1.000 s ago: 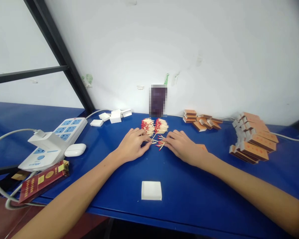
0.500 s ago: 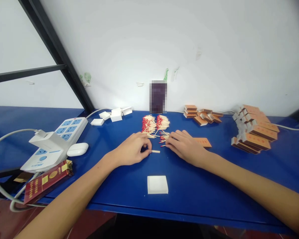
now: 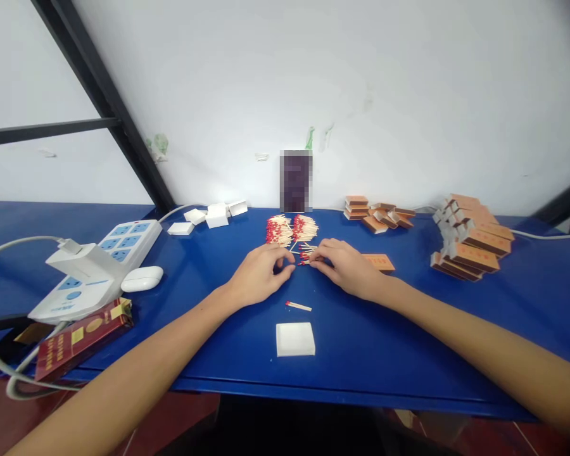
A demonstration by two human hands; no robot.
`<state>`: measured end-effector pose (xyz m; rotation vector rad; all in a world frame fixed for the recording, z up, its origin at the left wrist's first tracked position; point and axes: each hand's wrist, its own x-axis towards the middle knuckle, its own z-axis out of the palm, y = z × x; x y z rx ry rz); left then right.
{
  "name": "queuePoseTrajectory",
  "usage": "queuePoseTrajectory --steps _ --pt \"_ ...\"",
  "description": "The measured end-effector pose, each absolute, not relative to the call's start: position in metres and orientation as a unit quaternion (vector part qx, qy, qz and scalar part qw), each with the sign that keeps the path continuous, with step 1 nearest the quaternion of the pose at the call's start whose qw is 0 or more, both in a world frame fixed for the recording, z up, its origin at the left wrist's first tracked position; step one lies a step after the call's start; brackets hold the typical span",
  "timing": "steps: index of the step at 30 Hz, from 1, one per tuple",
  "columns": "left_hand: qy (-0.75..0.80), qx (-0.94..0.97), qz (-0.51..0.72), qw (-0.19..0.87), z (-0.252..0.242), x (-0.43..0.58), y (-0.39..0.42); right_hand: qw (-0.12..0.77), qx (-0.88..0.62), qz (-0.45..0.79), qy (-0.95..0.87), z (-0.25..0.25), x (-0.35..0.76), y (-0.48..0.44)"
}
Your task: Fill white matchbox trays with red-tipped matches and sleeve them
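Observation:
My left hand (image 3: 262, 273) rests over the blue table with thumb and index finger apart, nothing between them. My right hand (image 3: 342, 266) has its fingertips pinched at a small group of red-headed matches (image 3: 305, 252); one match appears to be in its grip, though the fingers partly hide it. Just beyond the hands lie two larger piles of matches, a left pile (image 3: 279, 230) and a right pile (image 3: 306, 228). Nearer to me, one or two loose matches (image 3: 299, 306) lie together, heads to the left, above a white matchbox tray (image 3: 295, 339).
An orange matchbox sleeve (image 3: 380, 262) lies partly behind my right hand. More sleeves are stacked at the back (image 3: 356, 208) and right (image 3: 475, 237). White trays (image 3: 217, 215) sit back left. A power strip (image 3: 133, 240), white case (image 3: 142, 278) and red box (image 3: 83, 339) occupy the left.
My left hand has let go of its match, which now lies on the table in front of the tray, and has moved back towards the piles. My right fingertips have shifted slightly at the small group.

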<state>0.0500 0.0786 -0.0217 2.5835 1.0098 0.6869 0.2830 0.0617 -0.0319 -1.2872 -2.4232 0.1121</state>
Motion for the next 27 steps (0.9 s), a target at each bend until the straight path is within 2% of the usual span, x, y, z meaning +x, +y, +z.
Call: queuePoseTrajectory --steps 7,15,18,21,27 --pt "0.338 0.908 0.223 0.109 -0.025 0.055 0.086 0.199 -0.455 0.071 -0.865 -0.029 0.281 0.050" --pt "0.337 0.912 0.218 0.083 -0.025 0.052 0.087 0.212 -0.434 0.177 -0.858 -0.016 0.255 0.010" --pt "0.334 0.915 0.213 0.071 -0.025 0.052 0.087 0.240 -0.444 0.115 -0.856 -0.016 0.265 0.021" --pt "0.328 0.920 0.206 0.060 -0.025 0.054 0.086 0.224 -0.460 0.029 -0.859 -0.023 0.280 0.040" --pt "0.313 0.931 0.185 0.043 -0.026 0.058 0.083 0.197 -0.462 0.023 -0.864 -0.033 0.286 0.061"
